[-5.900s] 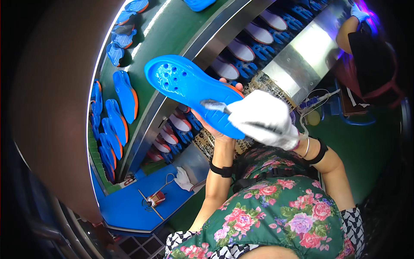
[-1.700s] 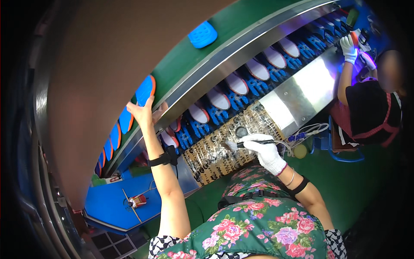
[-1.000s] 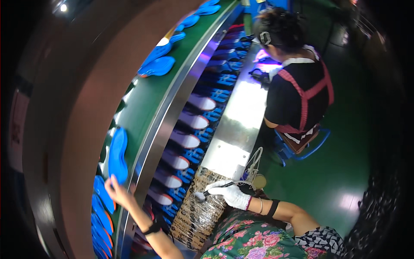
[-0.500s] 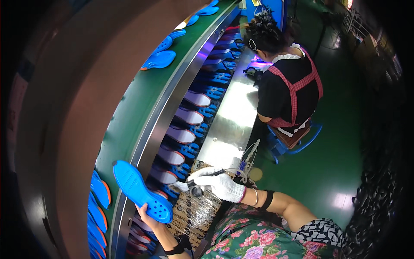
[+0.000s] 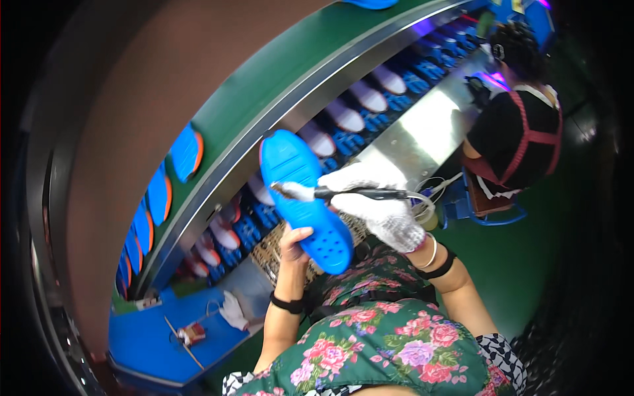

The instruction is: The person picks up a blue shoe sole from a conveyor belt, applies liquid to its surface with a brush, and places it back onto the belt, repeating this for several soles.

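Observation:
My bare left hand [image 5: 294, 247] grips a blue shoe sole [image 5: 290, 158] by its edge, thumb on the face turned up to me. Several small round holes show near the sole's lower end, grooves nearer the upper end. In a white knit glove, my right hand [image 5: 380, 204] is closed round the black handle of a glue brush [image 5: 297, 191], with a pale tube running from its back end. The pale brush head, brownish at its tip, lies across the middle of the sole; whether it touches cannot be told.
Beyond the sole, a rack holds a row of white-faced soles [image 5: 345, 117] beside a metal ledge [image 5: 422, 125]. More blue soles [image 5: 187, 153] lie on a green conveyor [image 5: 257, 86]. A co-worker [image 5: 528, 138] sits at right. A blue tabletop [image 5: 145, 336] is at lower left.
The view has swung round. The sole is now in front of me, and my right hand has brought the brush from beside the rack over the sole.

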`<state>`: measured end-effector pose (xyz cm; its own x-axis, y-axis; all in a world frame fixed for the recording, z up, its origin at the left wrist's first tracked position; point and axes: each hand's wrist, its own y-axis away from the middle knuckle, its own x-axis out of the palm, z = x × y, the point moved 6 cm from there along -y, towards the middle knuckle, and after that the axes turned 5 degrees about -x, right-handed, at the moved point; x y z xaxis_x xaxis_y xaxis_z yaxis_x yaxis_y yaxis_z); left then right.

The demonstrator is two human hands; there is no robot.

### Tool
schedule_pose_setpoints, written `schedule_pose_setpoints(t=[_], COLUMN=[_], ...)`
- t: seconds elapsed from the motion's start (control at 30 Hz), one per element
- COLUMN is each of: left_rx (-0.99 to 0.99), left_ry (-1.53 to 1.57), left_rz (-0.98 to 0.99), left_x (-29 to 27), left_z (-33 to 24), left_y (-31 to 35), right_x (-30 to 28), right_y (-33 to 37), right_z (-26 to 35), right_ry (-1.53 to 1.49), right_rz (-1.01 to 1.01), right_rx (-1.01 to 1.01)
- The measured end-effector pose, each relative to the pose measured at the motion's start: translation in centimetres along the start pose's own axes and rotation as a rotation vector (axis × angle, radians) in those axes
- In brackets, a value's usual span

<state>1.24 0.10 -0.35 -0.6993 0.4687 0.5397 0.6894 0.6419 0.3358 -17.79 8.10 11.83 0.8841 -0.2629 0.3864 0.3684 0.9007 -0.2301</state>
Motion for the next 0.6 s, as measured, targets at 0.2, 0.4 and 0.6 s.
schedule_pose_setpoints(t=[0.2,0.4,0.6], left_rx=[0.0,0.116,0.083], left_ry=[0.737,0.309,0.076], left_rz=[0.312,-0.149,-0.148], left_x=[2.8,2.9,3.5], left_z=[0.1,-0.5,1.9], left_y=[0.8,0.9,0.9], right_x=[2.1,4.8,6.5], right_y=[-0.3,-1.2,-0.6], right_z=[0.6,1.8,2.1], right_ry=[0.417,0.782,1.004], right_rz=[0.112,0.17,0.262], right_rx=[-0.436,-0.612,-0.748])
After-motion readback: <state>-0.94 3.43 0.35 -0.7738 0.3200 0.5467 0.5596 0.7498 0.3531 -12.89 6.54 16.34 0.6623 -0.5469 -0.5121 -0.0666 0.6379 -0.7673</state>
